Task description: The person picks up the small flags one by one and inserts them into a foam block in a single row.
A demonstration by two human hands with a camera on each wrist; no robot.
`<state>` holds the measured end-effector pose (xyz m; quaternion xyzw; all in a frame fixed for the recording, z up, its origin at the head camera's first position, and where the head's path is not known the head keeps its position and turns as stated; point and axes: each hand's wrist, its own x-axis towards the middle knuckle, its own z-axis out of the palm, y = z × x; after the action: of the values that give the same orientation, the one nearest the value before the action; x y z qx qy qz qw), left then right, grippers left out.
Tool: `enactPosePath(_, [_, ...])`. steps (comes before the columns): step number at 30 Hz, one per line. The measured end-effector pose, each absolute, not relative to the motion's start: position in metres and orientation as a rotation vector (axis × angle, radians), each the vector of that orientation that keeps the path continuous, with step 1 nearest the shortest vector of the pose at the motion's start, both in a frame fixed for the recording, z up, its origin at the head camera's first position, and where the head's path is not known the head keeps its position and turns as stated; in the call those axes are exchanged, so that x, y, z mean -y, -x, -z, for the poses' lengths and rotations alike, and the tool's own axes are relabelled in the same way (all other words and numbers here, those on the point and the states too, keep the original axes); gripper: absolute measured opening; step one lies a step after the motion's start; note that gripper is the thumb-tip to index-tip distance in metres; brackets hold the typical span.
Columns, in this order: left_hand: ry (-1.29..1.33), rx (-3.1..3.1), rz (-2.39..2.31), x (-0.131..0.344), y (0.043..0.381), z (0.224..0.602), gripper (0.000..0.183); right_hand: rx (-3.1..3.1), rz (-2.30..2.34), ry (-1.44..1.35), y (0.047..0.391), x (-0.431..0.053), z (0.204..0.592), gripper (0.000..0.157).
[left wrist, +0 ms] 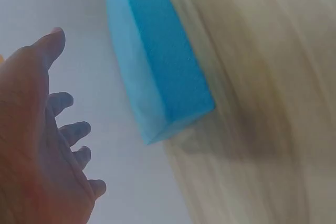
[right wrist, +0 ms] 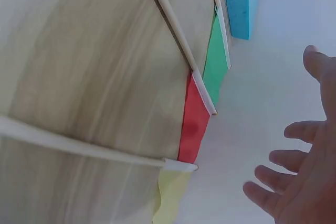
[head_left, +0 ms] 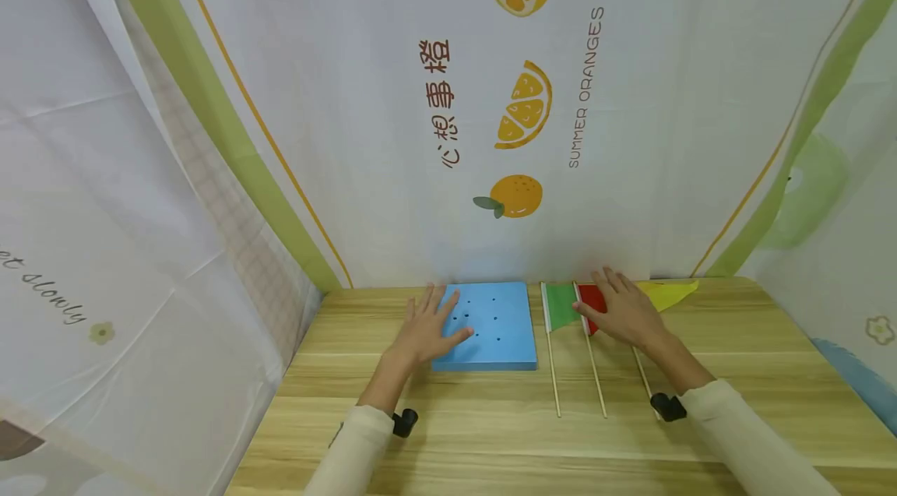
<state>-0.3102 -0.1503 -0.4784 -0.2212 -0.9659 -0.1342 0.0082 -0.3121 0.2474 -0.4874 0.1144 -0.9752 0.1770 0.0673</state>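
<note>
Sticks [head_left: 596, 375] run lengthwise away across the surface [head_left: 483, 434]. Left hand [head_left: 423, 328], spread and empty, hovers over the block [head_left: 517, 325]; right hand [head_left: 625, 314], likewise, is nearer the green flag [head_left: 561, 304] leftward, red flag [head_left: 591, 295] partly beneath, yellow flag [head_left: 669, 294] rightward.

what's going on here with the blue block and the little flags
A person's left grip hovers open over the blue block, the right grip open over the red flag and yellow flag. Neither holds anything. The flags, with the green flag nearest the block, lie side by side on the table.
</note>
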Motion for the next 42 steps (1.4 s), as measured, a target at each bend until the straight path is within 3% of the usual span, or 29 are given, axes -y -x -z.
enactPosePath(6, [0.827,2.949,0.422,0.143,0.306,0.491,0.076,2.863,-0.6,-0.38,0.306,-0.234,0.494,0.079])
enactPosePath(18, [0.836,3.008,0.475,0.131,0.298,0.51,0.071,2.943,-0.863,-0.353,0.302,-0.198,0.52,0.028])
enactPosePath(42, [0.807,3.081,0.451,0.127,0.296,0.524,0.068,2.966,-0.88,-0.2,0.294,-0.174,0.536,0.047])
